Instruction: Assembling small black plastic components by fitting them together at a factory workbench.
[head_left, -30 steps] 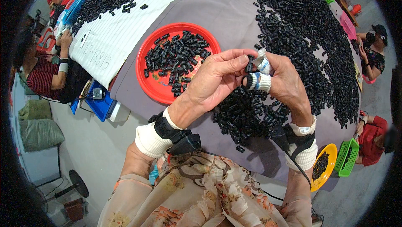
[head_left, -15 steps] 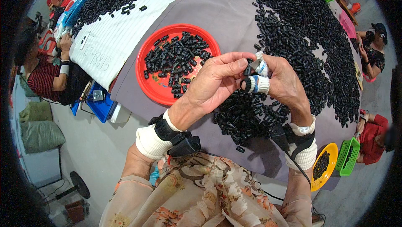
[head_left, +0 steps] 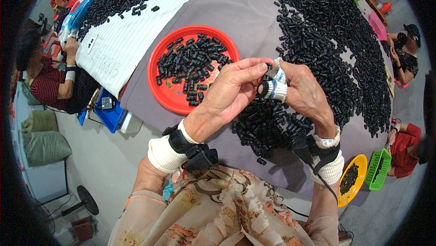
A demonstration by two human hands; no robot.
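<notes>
While both hands point(head_left: 225, 89) point(head_left: 306, 91) pinch blk part point(head_left: 271, 71), gray cloth point(head_left: 247, 14) bears blk piles point(head_left: 313, 32); pale flr point(head_left: 100, 155), co-workers point(head_left: 49, 82) L/R.

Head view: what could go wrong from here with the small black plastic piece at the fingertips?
The small black plastic piece, partly hidden, is pinched at the left hand's fingertips; it might slip and get lost among the similar pieces in the loose black plastic heap nearby.

The thin black cable hanging at the wrist of the right hand could snag as that arm moves.
</notes>
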